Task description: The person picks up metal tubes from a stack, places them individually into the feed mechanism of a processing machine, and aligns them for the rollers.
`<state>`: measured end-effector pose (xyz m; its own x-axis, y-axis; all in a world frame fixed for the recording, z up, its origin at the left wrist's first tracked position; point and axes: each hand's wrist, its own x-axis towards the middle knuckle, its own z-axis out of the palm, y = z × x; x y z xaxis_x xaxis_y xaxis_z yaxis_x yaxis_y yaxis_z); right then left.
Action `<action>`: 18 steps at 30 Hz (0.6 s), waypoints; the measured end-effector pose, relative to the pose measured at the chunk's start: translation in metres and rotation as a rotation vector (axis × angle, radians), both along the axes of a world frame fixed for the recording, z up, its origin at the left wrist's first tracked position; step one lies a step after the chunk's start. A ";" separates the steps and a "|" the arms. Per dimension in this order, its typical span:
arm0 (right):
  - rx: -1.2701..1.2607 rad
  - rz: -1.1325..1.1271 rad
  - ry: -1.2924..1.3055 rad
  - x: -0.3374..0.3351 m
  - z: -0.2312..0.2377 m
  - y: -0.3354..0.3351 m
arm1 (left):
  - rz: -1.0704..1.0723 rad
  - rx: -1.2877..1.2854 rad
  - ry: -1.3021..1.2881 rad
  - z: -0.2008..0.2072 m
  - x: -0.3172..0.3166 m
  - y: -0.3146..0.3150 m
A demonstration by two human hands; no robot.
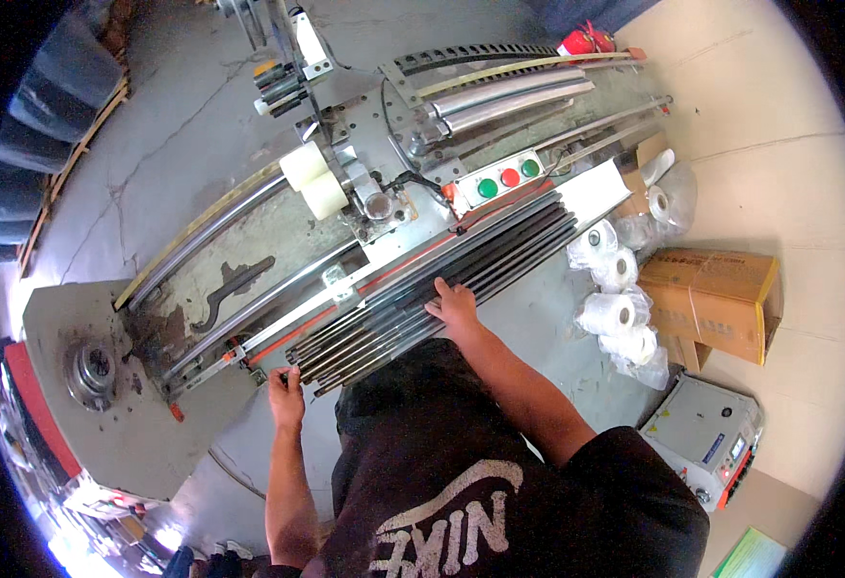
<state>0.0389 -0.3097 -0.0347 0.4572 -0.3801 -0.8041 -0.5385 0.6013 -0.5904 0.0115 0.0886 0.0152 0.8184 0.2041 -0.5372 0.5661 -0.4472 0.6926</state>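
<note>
Several long, slim dark rods (422,299) lie side by side in a slanting row in front of me, along the near side of a long machine. At their lower left ends, my left hand (286,397) has its fingers closed around a rod's end. Farther right, my right hand (455,308) rests over the middle of the row, thumb and index finger apart and touching the rods. Its other fingers are partly hidden.
The machine's long rails (220,212) run across the view, with a white roller (314,181) and a button panel (507,177) above the rods. To the right are plastic-wrapped rolls (607,314), a cardboard box (706,294) and a grey device (706,433).
</note>
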 end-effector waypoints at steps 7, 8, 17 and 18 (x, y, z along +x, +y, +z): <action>-0.395 0.915 0.101 -0.004 0.069 -0.038 | -0.204 0.252 -0.160 -0.012 0.005 -0.007; -0.434 0.921 0.080 -0.007 0.073 -0.040 | -0.201 0.279 -0.174 -0.015 0.003 -0.009; -0.974 1.146 -0.271 0.006 0.091 -0.005 | -0.315 0.503 -0.037 0.007 0.015 -0.011; -1.091 1.203 -0.395 0.013 0.095 -0.003 | -0.318 0.514 -0.037 0.012 0.015 -0.011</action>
